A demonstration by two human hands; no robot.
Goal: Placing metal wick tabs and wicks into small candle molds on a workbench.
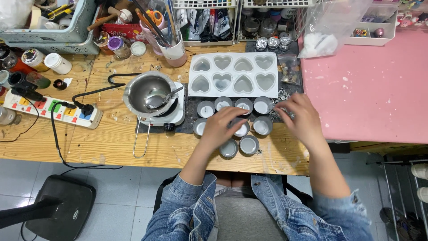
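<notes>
**Hands over a cluster of small metal cups on a craft bench**

The long wooden plank surface (111, 143) carries everything, and places below are given against the white silicone mould with eight heart-shaped cavities (233, 74) near its middle. To the right of the mould a pink-topped surface (374, 89) butts against the wood. Left of the mould a round steel melting pot with a spoon in it (148, 93) sits on a small white electric hotplate (171, 117), its wire handle hanging toward the person, apparently so it can be lifted off without touching the hot bowl. Further left lies a white multi-socket power strip with coloured switches (51, 109), close enough for the black cords to reach.

Just below the mould, on a dark mat (187, 120) that seems meant to shield the wood, stand the small round silver metal cups (256, 117), set in rough rows, mouths up, so each is open from above. The left hand (221, 128) rests over the middle of this group, fingers curled down onto one cup and hiding it; whether they grip it I cannot tell. The right hand (301, 117) hovers at the right end of the rows, below the mould's right corner, fingers loosely spread and holding nothing that shows.
</notes>
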